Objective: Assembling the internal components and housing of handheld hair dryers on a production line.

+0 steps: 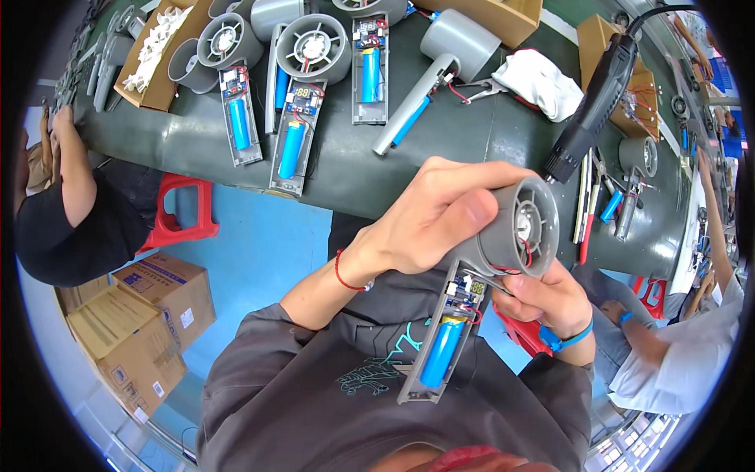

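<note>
My left hand [444,216], with a red string bracelet, is closed round the round head of a grey handheld fan [491,236]. The fan's open handle hangs down towards me and shows a blue battery cell [443,352] and a small circuit board [465,291] with a lit display. My right hand [546,299], with a blue wristband, is beside the joint of head and handle. Its thumb and fingers pinch what looks like tweezers [489,281], pointing at the red wires by the board. The tool's rear end is hidden in the hand.
Several open fans [313,47] lie along the dark green table [338,165]. A black electric screwdriver [594,110] hangs at the right, above hand tools [587,212] and a white cloth [543,82]. A box of white parts [157,51] stands far left. Other people sit on both sides.
</note>
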### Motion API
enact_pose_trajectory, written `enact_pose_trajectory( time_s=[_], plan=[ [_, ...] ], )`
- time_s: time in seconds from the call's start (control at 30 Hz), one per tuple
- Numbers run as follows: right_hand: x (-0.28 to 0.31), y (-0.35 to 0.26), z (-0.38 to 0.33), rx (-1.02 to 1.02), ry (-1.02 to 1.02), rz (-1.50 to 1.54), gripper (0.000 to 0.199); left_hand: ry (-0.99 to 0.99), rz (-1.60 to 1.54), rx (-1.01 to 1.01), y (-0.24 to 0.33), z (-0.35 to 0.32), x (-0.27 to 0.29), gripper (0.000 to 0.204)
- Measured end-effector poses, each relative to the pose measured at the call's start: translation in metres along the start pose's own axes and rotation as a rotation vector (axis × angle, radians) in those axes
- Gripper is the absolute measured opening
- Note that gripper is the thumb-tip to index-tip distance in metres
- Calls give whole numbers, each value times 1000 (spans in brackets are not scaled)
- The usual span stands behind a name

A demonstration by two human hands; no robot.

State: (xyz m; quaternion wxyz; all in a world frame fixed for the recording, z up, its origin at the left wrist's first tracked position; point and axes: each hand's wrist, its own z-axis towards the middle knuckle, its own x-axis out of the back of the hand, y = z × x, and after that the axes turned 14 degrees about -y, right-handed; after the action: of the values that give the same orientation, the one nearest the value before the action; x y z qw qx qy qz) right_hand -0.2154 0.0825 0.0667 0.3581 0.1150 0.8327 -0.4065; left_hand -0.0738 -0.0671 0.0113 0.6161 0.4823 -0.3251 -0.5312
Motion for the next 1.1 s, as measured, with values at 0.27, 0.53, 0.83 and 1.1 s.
enact_pose_trajectory(
  time_s=[0.27, 0.53, 0.83, 1.1],
  plan=[
    [-3, 14, 14, 55, -85, 286, 26, 22, 87, -167, -9, 1, 6, 59],
    [29, 29, 14, 54, -346, 123, 28, -62, -26, -169, -10, -3, -4, 59],
    [66, 59, 2, 183, -401, -151, 25, -193, -28, -123, 10, -21, -11, 73],
    [49, 81, 28, -291, -642, 145, 23, -95, -188, 71, -9, -74, -31, 79]
  ],
)
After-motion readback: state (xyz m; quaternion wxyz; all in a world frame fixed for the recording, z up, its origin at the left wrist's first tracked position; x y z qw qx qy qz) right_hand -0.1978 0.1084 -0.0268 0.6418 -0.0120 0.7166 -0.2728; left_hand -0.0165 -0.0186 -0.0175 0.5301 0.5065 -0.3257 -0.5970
